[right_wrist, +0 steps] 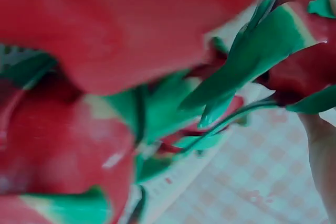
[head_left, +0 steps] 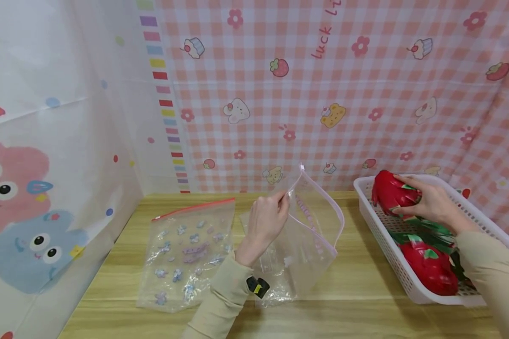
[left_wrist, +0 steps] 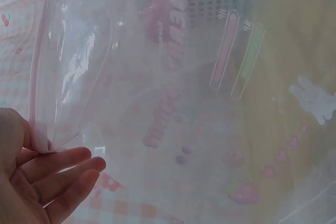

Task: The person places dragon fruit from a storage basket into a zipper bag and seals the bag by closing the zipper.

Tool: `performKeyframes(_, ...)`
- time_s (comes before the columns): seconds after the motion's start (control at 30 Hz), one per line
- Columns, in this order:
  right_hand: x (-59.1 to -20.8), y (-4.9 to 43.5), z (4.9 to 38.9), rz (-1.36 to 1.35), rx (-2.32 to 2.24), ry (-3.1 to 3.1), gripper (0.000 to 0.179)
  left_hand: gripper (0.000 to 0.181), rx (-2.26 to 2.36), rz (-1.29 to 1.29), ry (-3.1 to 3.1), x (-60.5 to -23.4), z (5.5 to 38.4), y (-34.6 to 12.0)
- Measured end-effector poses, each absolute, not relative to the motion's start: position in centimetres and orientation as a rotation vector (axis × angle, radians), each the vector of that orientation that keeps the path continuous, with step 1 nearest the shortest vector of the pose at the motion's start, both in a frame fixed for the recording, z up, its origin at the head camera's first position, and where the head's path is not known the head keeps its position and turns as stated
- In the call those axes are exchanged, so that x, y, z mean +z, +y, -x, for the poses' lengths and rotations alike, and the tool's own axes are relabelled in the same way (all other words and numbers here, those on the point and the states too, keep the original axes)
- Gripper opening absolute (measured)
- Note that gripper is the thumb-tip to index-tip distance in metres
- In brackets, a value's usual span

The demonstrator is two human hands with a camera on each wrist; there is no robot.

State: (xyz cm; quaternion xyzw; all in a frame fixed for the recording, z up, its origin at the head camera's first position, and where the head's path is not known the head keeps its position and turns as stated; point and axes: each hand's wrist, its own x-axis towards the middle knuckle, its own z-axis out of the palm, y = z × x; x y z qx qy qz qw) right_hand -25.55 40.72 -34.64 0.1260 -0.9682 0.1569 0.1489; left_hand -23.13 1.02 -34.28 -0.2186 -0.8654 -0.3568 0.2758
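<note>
My left hand pinches the rim of a clear zip bag with a pink edge. The bag's mouth gapes toward the right. In the left wrist view, thumb and fingers hold that pink rim at one corner, and pink and green prints show on the film. Over the far left end of a white basket, my right hand grips a red dragon fruit with green scales. Another dragon fruit lies in the basket's near end. Close red fruits crowd the right wrist view.
To the left, a second clear bag with a red zip strip and blue prints lies flat on the wooden table. Green leaves lie inside the basket. A checked cloth hangs behind the table.
</note>
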Motion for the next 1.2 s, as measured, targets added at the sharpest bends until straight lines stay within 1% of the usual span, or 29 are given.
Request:
performKeyframes(0.37, -32.7, 38.8, 24.6, -0.408, 0.345, -2.638, 0.09, 0.024, -0.935, 0.529, -2.308, -34.1, 23.0, 1.1)
performKeyframes(0.9, -29.3, 33.4, 20.7, -0.598, 0.215, -2.347, 0.095, 0.023, -0.997, 0.518, -2.298, -34.3, 23.2, 1.2)
performKeyframes(0.97, -28.8, 32.6, 20.2, -0.642, 0.228, -2.312, 0.091, 0.023, -1.002, 0.514, -2.299, -34.4, 23.2, 1.2)
performKeyframes(1.07, -28.1, 31.2, 19.5, -0.717, 0.273, -2.269, 0.073, 0.023, -1.002, 0.511, -2.3, -34.4, 23.3, 1.2)
performKeyframes(1.1, -27.9, 30.7, 19.2, -0.742, 0.281, -2.259, 0.071, 0.023, -1.006, 0.51, -2.3, -34.4, 23.3, 1.2)
performKeyframes(1.2, -27.2, 29.1, 18.5, -0.802, 0.305, -2.254, 0.072, 0.023, -1.011, 0.51, -2.296, -34.5, 23.3, 1.2)
